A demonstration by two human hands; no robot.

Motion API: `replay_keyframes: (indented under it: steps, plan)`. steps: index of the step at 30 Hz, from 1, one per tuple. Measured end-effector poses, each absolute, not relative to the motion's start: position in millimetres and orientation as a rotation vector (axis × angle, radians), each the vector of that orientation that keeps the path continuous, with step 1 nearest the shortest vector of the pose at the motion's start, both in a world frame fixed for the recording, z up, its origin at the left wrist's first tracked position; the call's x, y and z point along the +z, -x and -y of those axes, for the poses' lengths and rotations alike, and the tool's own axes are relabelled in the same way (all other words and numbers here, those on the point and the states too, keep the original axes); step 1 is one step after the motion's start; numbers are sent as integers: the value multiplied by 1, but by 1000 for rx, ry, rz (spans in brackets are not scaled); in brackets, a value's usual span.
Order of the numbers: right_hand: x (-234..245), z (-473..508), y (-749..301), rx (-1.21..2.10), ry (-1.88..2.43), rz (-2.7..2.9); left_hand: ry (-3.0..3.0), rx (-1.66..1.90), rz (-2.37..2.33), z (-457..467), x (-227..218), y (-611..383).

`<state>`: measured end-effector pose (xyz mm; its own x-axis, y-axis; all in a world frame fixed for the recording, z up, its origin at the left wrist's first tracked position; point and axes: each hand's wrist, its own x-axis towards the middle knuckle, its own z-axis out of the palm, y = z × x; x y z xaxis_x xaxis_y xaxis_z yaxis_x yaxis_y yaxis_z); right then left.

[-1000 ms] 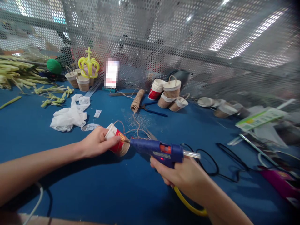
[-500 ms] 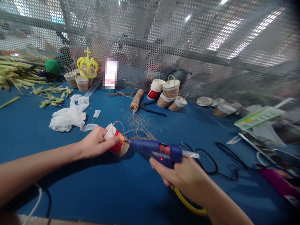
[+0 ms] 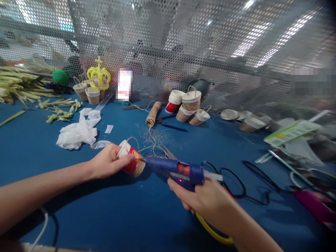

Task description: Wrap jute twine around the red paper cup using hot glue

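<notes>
My left hand (image 3: 109, 161) is closed around a red and white paper cup (image 3: 128, 151), tilted with its mouth toward the upper left. Twine is wrapped about the cup's lower end, and a loop of it rises over the rim. In my right hand (image 3: 199, 196) is a blue glue gun (image 3: 173, 167) with a small red light lit and a clear glue stick poking from its back. Its nozzle meets the cup's side by the twine edge; whether it touches is hard to tell. A strand of twine (image 3: 153, 140) runs from the cup to a twine roll (image 3: 153, 113).
Behind stand twine-wrapped cups (image 3: 191, 99), a stack of red cups (image 3: 173, 101), blue-handled pliers (image 3: 172, 126) and a yellow crown (image 3: 99, 77). White lace (image 3: 76, 134) lies left. Scissors blades (image 3: 170, 153) rest behind the glue gun. A black cable (image 3: 243, 185) curls right; perforated metal (image 3: 157, 45) borders the table.
The view has shifted very slightly. Both hands, the cup and the glue gun keep nearly the same positions.
</notes>
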<state>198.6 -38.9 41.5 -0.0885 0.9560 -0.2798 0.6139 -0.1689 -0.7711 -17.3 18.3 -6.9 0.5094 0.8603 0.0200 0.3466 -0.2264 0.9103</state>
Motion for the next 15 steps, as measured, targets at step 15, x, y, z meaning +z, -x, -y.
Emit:
replay_keyframes:
  steps: [15]
  plan:
    - [50, 41, -194, 1050, 1894, 1727, -1815, 677, -988, -18, -8, 18]
